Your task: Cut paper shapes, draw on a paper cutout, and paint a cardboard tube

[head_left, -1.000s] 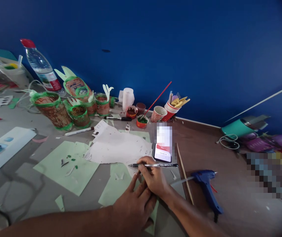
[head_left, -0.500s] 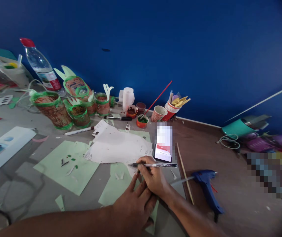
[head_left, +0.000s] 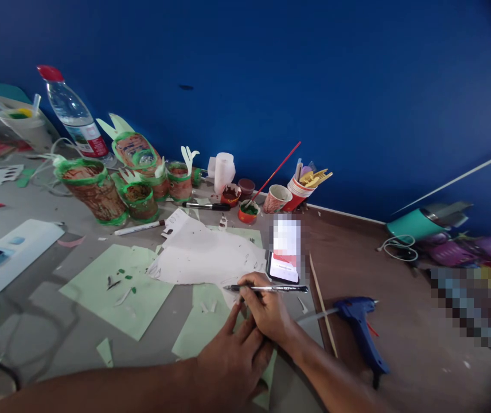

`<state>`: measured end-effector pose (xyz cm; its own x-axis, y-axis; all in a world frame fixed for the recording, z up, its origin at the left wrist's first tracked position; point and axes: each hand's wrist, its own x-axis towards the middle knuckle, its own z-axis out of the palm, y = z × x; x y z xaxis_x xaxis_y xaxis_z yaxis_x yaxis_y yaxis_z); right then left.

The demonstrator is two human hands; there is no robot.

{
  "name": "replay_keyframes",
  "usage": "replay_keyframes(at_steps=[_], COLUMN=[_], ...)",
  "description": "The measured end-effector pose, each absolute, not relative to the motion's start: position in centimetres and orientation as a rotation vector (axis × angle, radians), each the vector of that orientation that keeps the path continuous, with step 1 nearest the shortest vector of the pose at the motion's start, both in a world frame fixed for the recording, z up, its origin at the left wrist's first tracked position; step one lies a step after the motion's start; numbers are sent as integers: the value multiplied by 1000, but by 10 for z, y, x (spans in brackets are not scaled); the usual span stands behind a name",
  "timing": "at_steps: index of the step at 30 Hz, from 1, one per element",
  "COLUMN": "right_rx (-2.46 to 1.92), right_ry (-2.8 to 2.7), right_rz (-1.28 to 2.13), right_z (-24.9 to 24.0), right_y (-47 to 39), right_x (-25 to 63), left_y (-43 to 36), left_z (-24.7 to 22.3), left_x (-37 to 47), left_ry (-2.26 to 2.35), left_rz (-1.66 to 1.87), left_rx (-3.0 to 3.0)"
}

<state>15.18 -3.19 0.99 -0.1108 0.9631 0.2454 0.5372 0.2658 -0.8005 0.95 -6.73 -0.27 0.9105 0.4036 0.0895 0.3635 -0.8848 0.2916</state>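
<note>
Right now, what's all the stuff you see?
Paper cutout: one, white, centre
Sheets: several, green, around cutout
Phone: one, dark, right of cutout
Glue gun: one, blue, lower right
Stick: one, tan, beside glue gun
Bottle: one, clear, back left
Painted pots: several, brown-green, back left
Markers: two, black and white, behind cutout
Paint cups: three, reddish, back centre
Brush: one, red, in paint cup
Roll: one, white, back centre
Paper cups: several, red-white, behind phone
Container: one, teal, far right
Wall: one, blue, back
Rest: too cluttered or blurred to count
Pen: one, black, in right hand
Left hand: one, bare, beside right hand
Right hand: one, bare, holding pen
</note>
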Motion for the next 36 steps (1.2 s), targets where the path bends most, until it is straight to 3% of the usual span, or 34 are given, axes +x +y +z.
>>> replay_keyframes(at_steps=[36], right_rx=[-1577], right_ry=[-1595], right_rz=[733], right_z=[19], right_y=[-27], right_x=[165], left_y=[-69], left_z=[1], left_x=[7], left_ry=[557], left_rz=[221], left_rx=[2835])
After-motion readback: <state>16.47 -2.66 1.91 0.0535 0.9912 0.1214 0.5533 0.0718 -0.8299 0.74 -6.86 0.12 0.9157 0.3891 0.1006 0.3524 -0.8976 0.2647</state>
